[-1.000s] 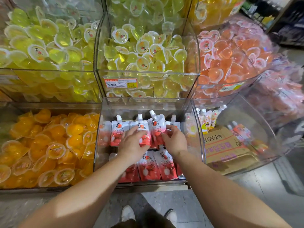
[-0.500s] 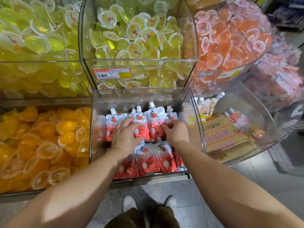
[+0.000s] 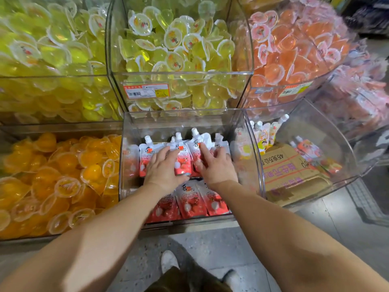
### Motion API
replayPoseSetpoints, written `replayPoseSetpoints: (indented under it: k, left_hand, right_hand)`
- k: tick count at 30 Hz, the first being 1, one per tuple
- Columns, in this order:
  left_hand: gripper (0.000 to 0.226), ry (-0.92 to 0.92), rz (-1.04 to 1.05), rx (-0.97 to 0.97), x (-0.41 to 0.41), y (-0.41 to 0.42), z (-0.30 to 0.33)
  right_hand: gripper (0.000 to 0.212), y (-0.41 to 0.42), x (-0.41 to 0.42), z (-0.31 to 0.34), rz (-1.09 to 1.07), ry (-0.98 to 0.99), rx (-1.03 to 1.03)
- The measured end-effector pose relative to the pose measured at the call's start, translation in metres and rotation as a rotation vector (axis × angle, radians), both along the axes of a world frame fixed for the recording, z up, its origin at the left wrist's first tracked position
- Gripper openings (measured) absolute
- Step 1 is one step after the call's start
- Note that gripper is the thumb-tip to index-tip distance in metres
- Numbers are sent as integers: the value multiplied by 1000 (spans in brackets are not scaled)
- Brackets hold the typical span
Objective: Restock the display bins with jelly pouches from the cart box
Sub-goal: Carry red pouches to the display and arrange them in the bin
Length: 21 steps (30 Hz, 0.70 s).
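Orange jelly cups (image 3: 52,182) are filling the lower left bin, with yellow-green cups (image 3: 48,53) sitting in the bin above. In the clear middle bin (image 3: 130,186), red-and-white jelly pouches (image 3: 190,200) are lying in two rows, spouts pointing away. The left hand (image 3: 163,169) is lying flat on the back row, fingers straight and spread, pressing the pouches without gripping any. Just beside it, the right hand (image 3: 215,167) is resting on the same row with fingers extended, index reaching forward. Farther right, a flattened cardboard sheet (image 3: 292,171) is lying in the curved bin (image 3: 341,148).
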<state>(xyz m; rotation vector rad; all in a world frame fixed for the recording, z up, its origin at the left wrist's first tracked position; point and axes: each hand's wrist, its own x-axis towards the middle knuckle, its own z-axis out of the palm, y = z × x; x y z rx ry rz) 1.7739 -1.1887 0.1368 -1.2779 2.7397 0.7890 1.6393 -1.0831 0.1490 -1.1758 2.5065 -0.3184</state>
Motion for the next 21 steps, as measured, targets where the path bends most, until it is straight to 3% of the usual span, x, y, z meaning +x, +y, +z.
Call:
replayPoseSetpoints:
  k: [4, 7, 10, 13, 16, 21]
  left_hand:
    - [92, -151, 37, -23, 6, 2, 25]
    - [84, -135, 122, -94, -4, 15, 54]
    - [73, 0, 148, -216, -32, 47, 83]
    - [61, 195, 93, -342, -75, 102, 113]
    - [53, 240, -87, -425, -133, 178, 137]
    - [52, 216, -402, -430, -239, 314, 145]
  right_hand:
    - [77, 3, -1, 8, 48, -13, 97]
    - [84, 19, 0, 29, 147, -14, -71]
    - [67, 51, -9, 66, 206, 11, -408]
    - [48, 111, -49, 96, 159, 199, -607]
    - [36, 196, -109, 118, -8, 302, -484]
    - [41, 344, -187, 126, -305, 368, -270]
